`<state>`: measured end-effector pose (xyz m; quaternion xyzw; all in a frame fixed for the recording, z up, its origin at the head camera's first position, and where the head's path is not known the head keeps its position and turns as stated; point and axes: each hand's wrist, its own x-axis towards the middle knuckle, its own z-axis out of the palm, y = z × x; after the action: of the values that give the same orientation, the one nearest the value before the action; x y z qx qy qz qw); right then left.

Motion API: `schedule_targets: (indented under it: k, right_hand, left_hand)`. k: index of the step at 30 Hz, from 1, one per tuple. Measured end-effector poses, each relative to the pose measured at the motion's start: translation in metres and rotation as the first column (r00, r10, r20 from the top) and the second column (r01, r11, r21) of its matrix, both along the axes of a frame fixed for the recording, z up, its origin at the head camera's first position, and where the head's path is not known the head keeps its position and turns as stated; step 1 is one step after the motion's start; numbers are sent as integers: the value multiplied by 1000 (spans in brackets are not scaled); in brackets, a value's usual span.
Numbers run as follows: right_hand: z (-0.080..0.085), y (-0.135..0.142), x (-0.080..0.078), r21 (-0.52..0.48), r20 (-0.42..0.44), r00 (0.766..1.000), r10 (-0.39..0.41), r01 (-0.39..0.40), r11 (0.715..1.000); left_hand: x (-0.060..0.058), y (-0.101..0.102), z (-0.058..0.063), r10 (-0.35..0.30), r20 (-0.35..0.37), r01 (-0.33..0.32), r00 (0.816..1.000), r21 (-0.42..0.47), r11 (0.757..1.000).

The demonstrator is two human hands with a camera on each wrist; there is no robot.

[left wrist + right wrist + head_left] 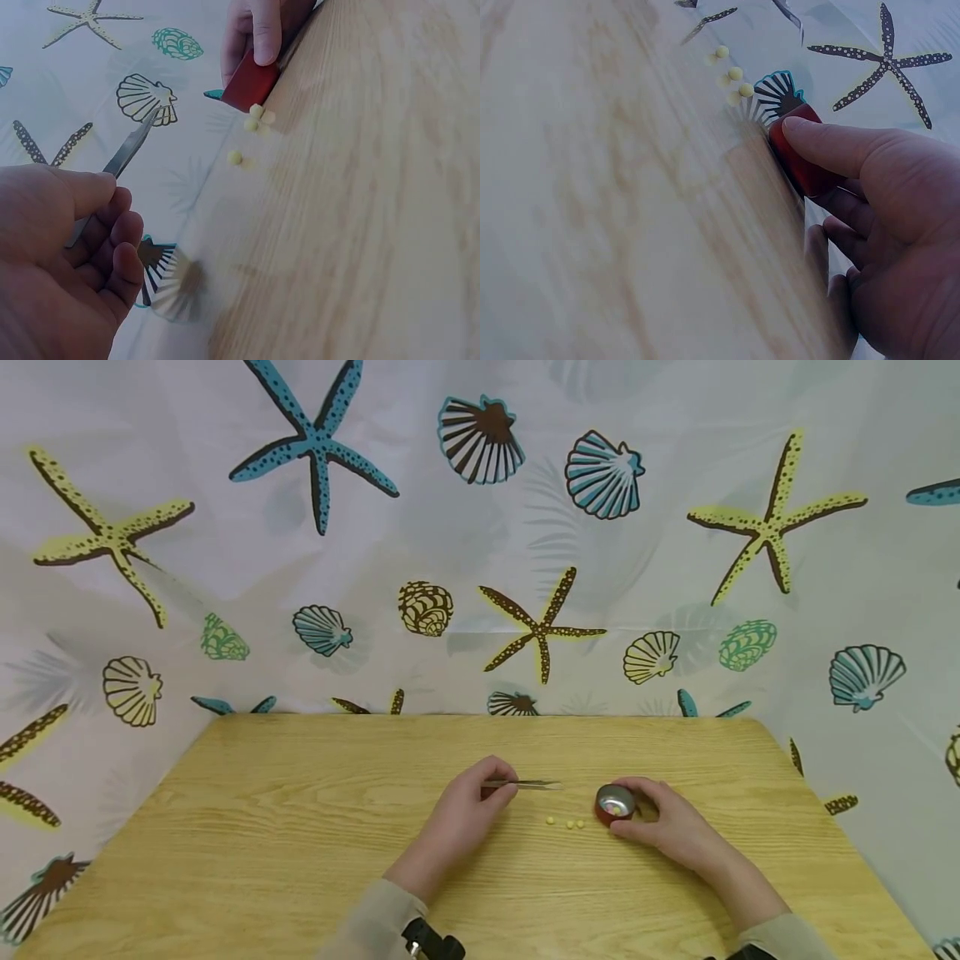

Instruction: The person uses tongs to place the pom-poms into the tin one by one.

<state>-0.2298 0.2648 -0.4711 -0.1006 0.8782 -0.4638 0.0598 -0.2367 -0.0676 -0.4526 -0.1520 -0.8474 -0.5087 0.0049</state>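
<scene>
Table: pellets in tin blurred; left fingers partly hide tweezers.

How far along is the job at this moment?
Partway, it seems. Apparently done: pink and yellow pieces lie in the cup, too small to count. In hand: the left hand pinches the tweezers, nothing visible between their tips, while the right hand holds the cup. Left: three yellow balls lie on the table outside the cup, probably still to go in.
</scene>
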Motion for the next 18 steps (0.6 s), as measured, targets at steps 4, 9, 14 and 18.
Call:
schedule_targets:
  k: [4,9,14,18]
  right_hand:
    - [-1,1,-1,-4,2,1000,0,0,1000]
    - [-1,1,0,-9,-2,1000,5,-5,1000]
    - [0,1,0,-12,-3,1000,6,-6,1000]
    - [0,0,-1,-9,-4,1000,8,-8,1000]
  left_hand:
    - [0,-6,-4,11,-10,-12,1000,-37,999]
    - [-1,-12,-9,-14,-2,14,1000,-36,999]
    - [-4,-19,-17,-57,-1,57,998,-38,998]
    - [-6,-21,-20,-80,10,81,997,-36,996]
